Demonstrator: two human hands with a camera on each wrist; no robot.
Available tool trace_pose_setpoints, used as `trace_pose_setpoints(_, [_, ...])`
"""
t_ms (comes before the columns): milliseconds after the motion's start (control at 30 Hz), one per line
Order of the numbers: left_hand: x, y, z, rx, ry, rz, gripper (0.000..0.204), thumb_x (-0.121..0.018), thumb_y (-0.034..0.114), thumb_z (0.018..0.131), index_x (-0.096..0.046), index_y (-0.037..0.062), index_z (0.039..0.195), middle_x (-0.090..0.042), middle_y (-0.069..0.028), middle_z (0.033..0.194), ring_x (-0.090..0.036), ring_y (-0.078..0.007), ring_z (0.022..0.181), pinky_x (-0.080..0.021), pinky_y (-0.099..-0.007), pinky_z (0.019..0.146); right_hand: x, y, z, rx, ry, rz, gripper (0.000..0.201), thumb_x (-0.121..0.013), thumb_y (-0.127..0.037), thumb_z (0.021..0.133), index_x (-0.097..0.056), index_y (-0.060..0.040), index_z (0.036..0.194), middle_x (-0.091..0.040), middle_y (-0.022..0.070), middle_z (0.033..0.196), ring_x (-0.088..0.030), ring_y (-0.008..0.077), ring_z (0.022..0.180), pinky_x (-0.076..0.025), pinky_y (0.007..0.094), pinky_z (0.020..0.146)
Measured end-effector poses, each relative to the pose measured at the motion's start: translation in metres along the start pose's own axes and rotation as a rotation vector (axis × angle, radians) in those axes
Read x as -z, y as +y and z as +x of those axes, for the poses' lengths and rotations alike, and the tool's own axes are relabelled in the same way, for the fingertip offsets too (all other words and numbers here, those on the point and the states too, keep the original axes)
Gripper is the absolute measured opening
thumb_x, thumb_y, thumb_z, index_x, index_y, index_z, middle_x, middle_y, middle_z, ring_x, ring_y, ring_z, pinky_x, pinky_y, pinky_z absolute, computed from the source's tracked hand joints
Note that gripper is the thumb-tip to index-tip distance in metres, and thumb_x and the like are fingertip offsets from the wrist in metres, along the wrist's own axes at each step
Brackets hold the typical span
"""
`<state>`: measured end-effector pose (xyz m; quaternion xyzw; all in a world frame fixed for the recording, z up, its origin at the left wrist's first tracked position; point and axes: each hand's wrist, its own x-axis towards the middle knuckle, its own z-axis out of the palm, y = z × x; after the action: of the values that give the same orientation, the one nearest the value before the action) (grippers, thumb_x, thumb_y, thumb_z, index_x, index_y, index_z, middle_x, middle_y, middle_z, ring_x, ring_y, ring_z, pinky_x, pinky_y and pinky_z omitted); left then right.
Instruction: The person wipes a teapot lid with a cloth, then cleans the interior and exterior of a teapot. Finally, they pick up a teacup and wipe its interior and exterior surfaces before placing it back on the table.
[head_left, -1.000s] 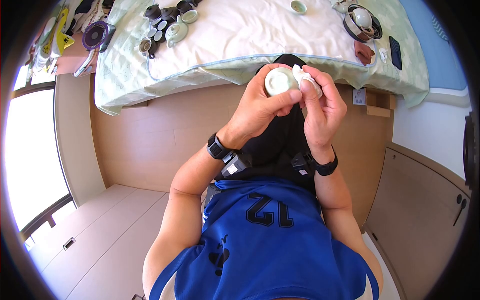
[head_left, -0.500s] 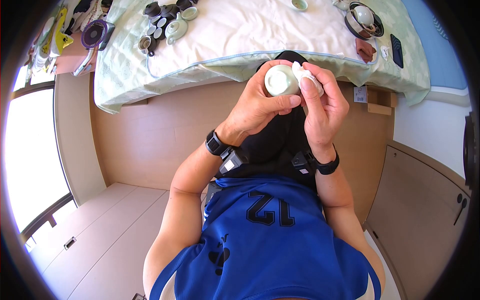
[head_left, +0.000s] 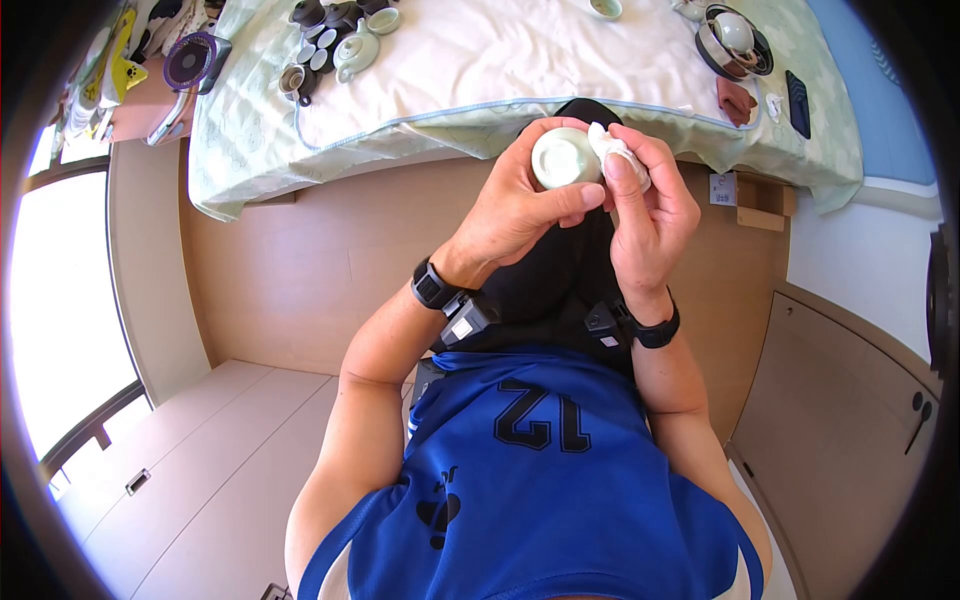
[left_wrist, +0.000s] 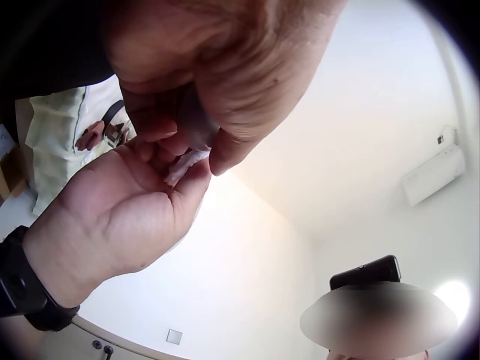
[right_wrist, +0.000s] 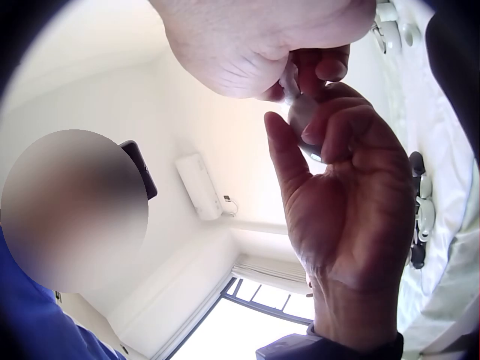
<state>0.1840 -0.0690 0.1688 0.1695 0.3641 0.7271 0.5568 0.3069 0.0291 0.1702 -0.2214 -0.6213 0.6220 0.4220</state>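
In the head view my left hand (head_left: 515, 200) grips a pale green teacup (head_left: 567, 160), with the foot ring of its base facing up toward me. The thumb lies along the near side and the fingers go round the far side. My right hand (head_left: 652, 215) pinches a crumpled white tissue (head_left: 618, 160) between thumb and fingers, right at the cup's right side. From the left wrist, part of the cup (left_wrist: 196, 124) shows between both hands, with the tissue (left_wrist: 184, 166) below it. The right wrist view has the cup (right_wrist: 302, 116) in the left fingers; its inside is hidden.
Ahead stands a cloth-covered table (head_left: 460, 75). At its left sit dark teaware and a pale green teapot (head_left: 357, 50); another pale cup (head_left: 605, 8) is at the far edge. A round tray with a white pot (head_left: 735, 35), brown cloth (head_left: 736, 100) and phone (head_left: 797, 105) lie right.
Both hands keep their hold on the teacup and the tissue, with only slight finger movement. The head view has shifted a little.
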Motion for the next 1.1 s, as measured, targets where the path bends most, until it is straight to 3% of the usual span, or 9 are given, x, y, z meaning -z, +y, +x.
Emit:
trace_pose_setpoints(167, [0.001, 0.002, -0.001, -0.023, -0.009, 0.103, 0.057, -0.076, 0.005, 0.095, -0.046, 0.0042, 0.144, -0.064, -0.0051, 0.099, -0.061, -0.0121, 0.077, -0.050, -0.0266, 0.065, 0.001, 0.004, -0.001, -0.005, 0.004, 0.009, 0.022, -0.068, -0.007, 0.103, -0.071, 0.0038, 0.122, -0.066, 0.0025, 0.106, -0.056, 0.0034, 0.079, -0.044, 0.0189, 0.062])
trace_pose_setpoints(500, [-0.005, -0.001, -0.001, -0.112, 0.009, 0.323, 0.060, -0.077, 0.009, 0.095, -0.045, 0.0029, 0.145, -0.064, -0.0064, 0.105, -0.062, -0.0125, 0.083, -0.052, -0.0263, 0.068, 0.005, 0.009, -0.002, -0.054, 0.040, 0.074, 0.023, -0.067, -0.011, 0.104, -0.070, 0.0045, 0.121, -0.066, 0.0025, 0.101, -0.056, 0.0047, 0.073, -0.044, 0.0202, 0.059])
trace_pose_setpoints(567, [0.000, -0.001, -0.002, -0.066, -0.027, 0.288, 0.058, -0.076, 0.013, 0.098, -0.044, 0.0033, 0.145, -0.064, -0.0068, 0.107, -0.062, -0.0125, 0.085, -0.052, -0.0267, 0.069, 0.005, 0.011, -0.003, -0.056, 0.045, 0.093, 0.024, -0.067, -0.011, 0.104, -0.070, 0.0050, 0.121, -0.066, 0.0023, 0.100, -0.056, 0.0048, 0.073, -0.043, 0.0202, 0.059])
trace_pose_setpoints(667, [0.005, -0.005, 0.000, -0.012, -0.034, 0.146, 0.055, -0.074, 0.019, 0.101, -0.045, 0.0039, 0.146, -0.064, -0.0074, 0.109, -0.062, -0.0129, 0.085, -0.053, -0.0274, 0.071, 0.008, 0.006, -0.005, -0.072, 0.017, 0.038, 0.022, -0.067, -0.007, 0.104, -0.070, 0.0061, 0.121, -0.066, 0.0044, 0.103, -0.059, 0.0066, 0.074, -0.047, 0.0206, 0.061])
trace_pose_setpoints(867, [0.003, -0.012, 0.004, -0.115, -0.051, 0.185, 0.051, -0.072, 0.022, 0.102, -0.049, 0.0044, 0.144, -0.067, -0.0087, 0.111, -0.066, -0.0148, 0.088, -0.055, -0.0285, 0.075, 0.004, -0.011, -0.010, 0.213, -0.052, -0.096, 0.020, -0.064, 0.000, 0.103, -0.069, 0.0078, 0.120, -0.065, 0.0096, 0.112, -0.066, 0.0118, 0.082, -0.055, 0.0247, 0.071])
trace_pose_setpoints(967, [0.005, -0.012, 0.004, -0.117, -0.064, 0.210, 0.050, -0.075, 0.019, 0.100, -0.051, 0.0039, 0.141, -0.069, -0.0080, 0.111, -0.067, -0.0148, 0.092, -0.057, -0.0289, 0.077, 0.010, -0.010, -0.006, 0.220, -0.052, -0.175, 0.021, -0.064, 0.000, 0.103, -0.069, 0.0079, 0.121, -0.065, 0.0101, 0.112, -0.066, 0.0119, 0.088, -0.055, 0.0255, 0.076])
trace_pose_setpoints(1067, [0.011, -0.012, 0.000, -0.106, -0.069, 0.279, 0.047, -0.079, 0.015, 0.097, -0.057, 0.0028, 0.136, -0.070, -0.0068, 0.112, -0.068, -0.0134, 0.096, -0.058, -0.0289, 0.081, 0.019, 0.005, -0.002, 0.026, 0.005, -0.068, 0.021, -0.065, 0.001, 0.102, -0.068, 0.0083, 0.122, -0.066, 0.0111, 0.113, -0.066, 0.0124, 0.093, -0.054, 0.0252, 0.081])
trace_pose_setpoints(1100, [0.012, -0.012, 0.000, -0.103, -0.068, 0.311, 0.045, -0.080, 0.013, 0.095, -0.060, 0.0024, 0.134, -0.071, -0.0064, 0.112, -0.068, -0.0127, 0.097, -0.058, -0.0288, 0.082, 0.018, 0.003, -0.003, 0.070, 0.003, -0.072, 0.021, -0.066, 0.001, 0.102, -0.069, 0.0084, 0.121, -0.066, 0.0110, 0.113, -0.065, 0.0125, 0.094, -0.053, 0.0248, 0.082])
